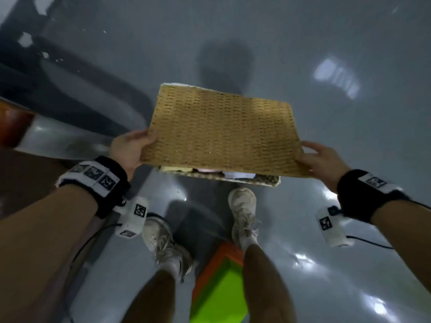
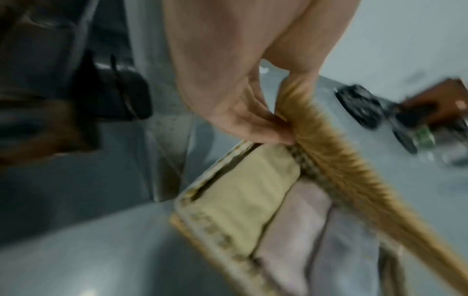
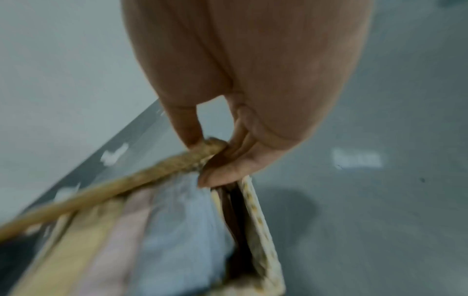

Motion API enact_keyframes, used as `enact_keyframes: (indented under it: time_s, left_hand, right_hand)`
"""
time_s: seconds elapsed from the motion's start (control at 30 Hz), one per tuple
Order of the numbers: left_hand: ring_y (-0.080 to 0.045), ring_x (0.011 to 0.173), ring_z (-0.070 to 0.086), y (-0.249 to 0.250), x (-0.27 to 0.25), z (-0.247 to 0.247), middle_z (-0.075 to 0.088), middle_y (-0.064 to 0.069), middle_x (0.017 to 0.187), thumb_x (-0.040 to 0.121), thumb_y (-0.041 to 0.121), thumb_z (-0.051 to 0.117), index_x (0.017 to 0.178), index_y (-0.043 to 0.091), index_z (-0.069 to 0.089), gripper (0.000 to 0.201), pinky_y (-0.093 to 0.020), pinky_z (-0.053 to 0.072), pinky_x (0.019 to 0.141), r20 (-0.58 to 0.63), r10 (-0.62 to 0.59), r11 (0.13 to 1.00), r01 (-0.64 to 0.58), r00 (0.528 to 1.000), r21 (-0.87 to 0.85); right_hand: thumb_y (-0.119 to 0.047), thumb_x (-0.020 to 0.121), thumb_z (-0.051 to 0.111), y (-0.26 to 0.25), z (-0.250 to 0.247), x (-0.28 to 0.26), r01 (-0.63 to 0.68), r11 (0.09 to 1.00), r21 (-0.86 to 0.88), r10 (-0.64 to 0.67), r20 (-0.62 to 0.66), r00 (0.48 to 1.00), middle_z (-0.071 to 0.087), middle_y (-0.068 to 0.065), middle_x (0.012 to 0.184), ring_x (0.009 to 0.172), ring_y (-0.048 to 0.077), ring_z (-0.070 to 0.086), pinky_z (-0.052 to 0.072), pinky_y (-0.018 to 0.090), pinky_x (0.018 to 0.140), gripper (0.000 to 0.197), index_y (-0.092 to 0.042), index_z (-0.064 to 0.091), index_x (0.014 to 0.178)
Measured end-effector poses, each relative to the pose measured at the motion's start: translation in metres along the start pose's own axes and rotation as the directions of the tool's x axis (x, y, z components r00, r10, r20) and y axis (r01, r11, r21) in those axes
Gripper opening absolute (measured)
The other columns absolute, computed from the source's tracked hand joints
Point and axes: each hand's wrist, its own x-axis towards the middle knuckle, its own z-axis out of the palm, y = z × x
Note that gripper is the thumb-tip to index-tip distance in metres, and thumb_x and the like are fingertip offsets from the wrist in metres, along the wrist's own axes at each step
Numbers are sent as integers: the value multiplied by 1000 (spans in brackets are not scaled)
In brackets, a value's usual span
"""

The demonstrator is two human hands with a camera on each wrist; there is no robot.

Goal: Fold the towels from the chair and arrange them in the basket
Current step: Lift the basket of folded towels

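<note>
So the woven lid (image 1: pixel 221 131) is stretched flat between both hands, tilted so its far edge is further out from the person and the near edge sits just above the open basket (image 1: pixel 268 181). The left hand (image 1: pixel 129 148) pinches the lid's near left corner, thumb on top and fingers tucked under, and the right hand (image 1: pixel 323 160) does the same on the near right corner; the wrist views show each thumb and fingers clamped on the lid's edge. The basket sits below and between the hands, down on the grey floor (image 1: pixel 326 66) right in front of the person's shoes (image 1: pixel 243 208). Inside it the folded towels stand side by side: a yellow towel (image 2: pixel 243 202) nearest the left hand, a pink towel (image 2: pixel 293 230) in the middle, and a light blue towel (image 3: pixel 182 224) nearest the right hand. The lid is golden-tan wicker with a tight weave. Wrist views are pretty blurry.
</note>
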Motion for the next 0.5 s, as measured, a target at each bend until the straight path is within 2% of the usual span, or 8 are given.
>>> enact_keyframes:
  time_s: [0.07,0.1,0.17,0.2,0.27,0.37,0.43,0.5]
  left_hand:
    - [-17,94,72,-35,6,-4,75,-2,108,91,18,69,119,15,70,28,-28,57,81,-88,113,964,-88,990,252]
    - [-13,94,71,-50,12,-4,74,0,108,92,21,68,120,17,70,28,-23,55,78,-97,165,929,-122,982,349]
    - [-14,99,70,-66,24,-1,73,2,109,93,26,68,121,18,69,30,-19,53,77,-101,205,896,-145,973,420]
    - [-16,102,69,-74,29,1,72,2,111,92,26,68,123,18,67,32,-23,54,82,-109,202,888,-135,973,440]
    - [-15,106,66,-91,41,7,69,3,118,91,23,69,128,18,61,38,-32,53,93,-159,238,863,-134,958,488]
    - [-11,101,60,-108,49,16,67,3,118,92,20,67,129,19,57,38,-29,48,91,-217,331,798,-150,919,584]
    - [-13,97,58,-109,49,19,68,1,117,93,23,65,128,19,58,36,-27,45,86,-219,354,755,-140,909,640]
    - [-20,103,62,-99,42,16,68,-2,120,94,25,62,128,19,59,34,-29,46,88,-212,309,742,-96,927,664]
  right_hand:
    - [-27,92,67,26,22,6,34,954,-297,-42,-20,999,70,0,100,78,7,68,49,23,65,56,-18,46,144]
    - [-32,93,66,40,35,11,42,917,-397,-57,-27,998,69,0,103,80,11,68,49,26,65,59,-20,42,146]
    - [-39,91,66,60,53,19,51,892,-450,-89,-64,994,65,5,116,95,24,66,52,34,79,67,-23,36,148]
    - [-41,89,68,69,61,22,58,883,-466,-112,-88,990,63,7,120,101,27,63,50,35,82,71,-22,34,148]
    - [-45,86,70,85,73,34,76,830,-552,-197,-163,967,58,9,125,103,29,61,48,35,79,74,-21,34,146]
    - [-55,85,65,94,82,42,54,701,-711,-278,-203,939,53,10,132,103,32,63,50,39,76,72,-23,31,139]
    - [-59,85,63,94,80,43,38,653,-757,-266,-182,947,54,10,131,102,34,64,53,43,77,70,-27,28,137]
    - [-59,86,63,80,75,40,-20,623,-782,-167,-159,973,52,14,133,103,36,63,54,46,81,73,-26,27,140]
